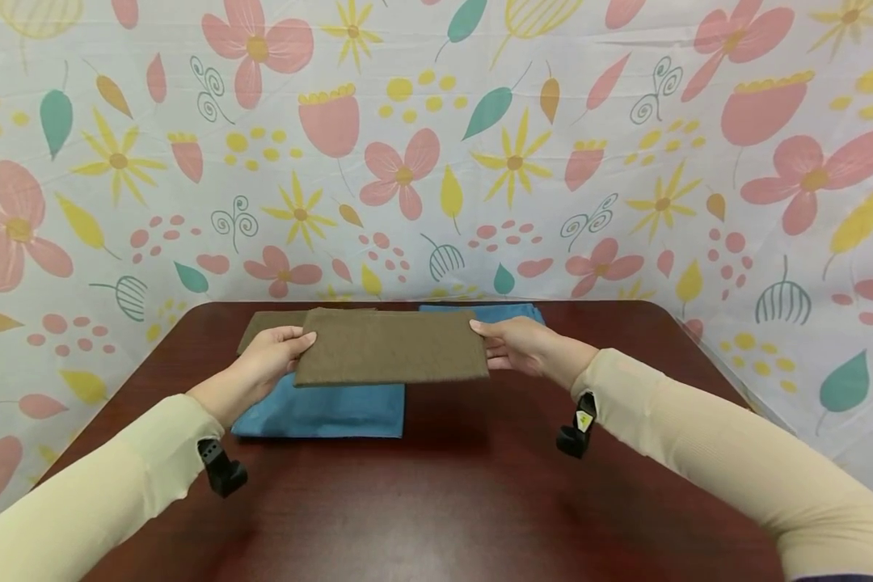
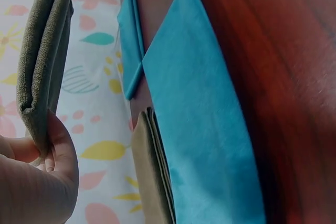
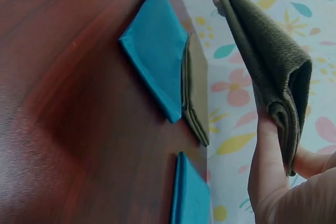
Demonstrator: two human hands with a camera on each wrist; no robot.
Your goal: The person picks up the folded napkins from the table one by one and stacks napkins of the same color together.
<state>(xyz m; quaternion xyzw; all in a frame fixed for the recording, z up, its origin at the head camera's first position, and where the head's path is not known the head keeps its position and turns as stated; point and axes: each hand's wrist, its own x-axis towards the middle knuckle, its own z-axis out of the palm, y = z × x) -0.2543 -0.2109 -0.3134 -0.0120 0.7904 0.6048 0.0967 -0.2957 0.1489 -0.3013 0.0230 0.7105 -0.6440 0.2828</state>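
A folded brown cloth (image 1: 393,347) is held in the air above the table by both hands. My left hand (image 1: 265,360) pinches its left end, thumb on top. The right end is pinched by my right hand (image 1: 520,346). In the right wrist view the folded layers of the brown cloth (image 3: 273,61) show at its end. Below the held cloth lies a folded blue cloth (image 1: 320,411), partly covered from the head view. Behind it rests another folded brown cloth (image 1: 269,322), and a second blue cloth (image 1: 483,310) lies at the back, partly hidden by the right hand.
The dark red-brown table (image 1: 422,501) has a glossy top. A white curtain (image 1: 436,162) with flowers and leaves hangs right behind its far edge. A black wrist device (image 1: 221,469) sits at the left sleeve and another black device (image 1: 578,428) at the right.
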